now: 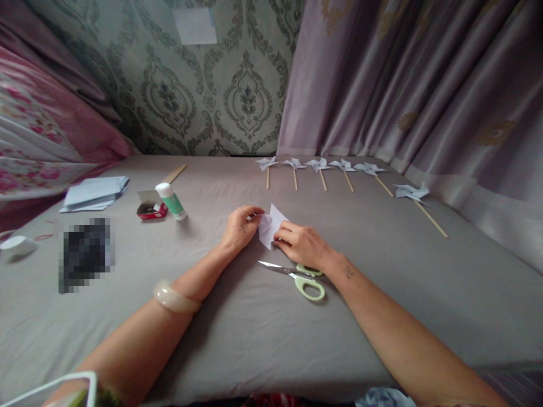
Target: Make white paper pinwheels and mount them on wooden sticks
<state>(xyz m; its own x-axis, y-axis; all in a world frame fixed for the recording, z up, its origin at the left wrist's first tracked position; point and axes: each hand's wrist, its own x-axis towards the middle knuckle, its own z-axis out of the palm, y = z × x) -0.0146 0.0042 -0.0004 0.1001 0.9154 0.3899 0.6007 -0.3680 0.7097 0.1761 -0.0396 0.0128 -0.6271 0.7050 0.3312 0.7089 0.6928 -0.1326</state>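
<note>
Between my two hands is a small piece of white paper (275, 217), partly folded, with points sticking out at its top and bottom. My left hand (242, 227) pinches its left edge between thumb and fingers. On the other side, my right hand (303, 243) grips the lower right part, fingers bent over it. Just below the paper lies a pair of scissors (311, 280) with pale green handles, blades pointing left, partly under my right wrist.
Several paper pinwheels (319, 165) on wooden sticks lie along the back right. To the left are a glue stick (172, 202), a small red box (151, 211), wooden sticks (175, 173), stacked paper (94, 193), a blurred dark object (85, 254) and a white cap (17, 245).
</note>
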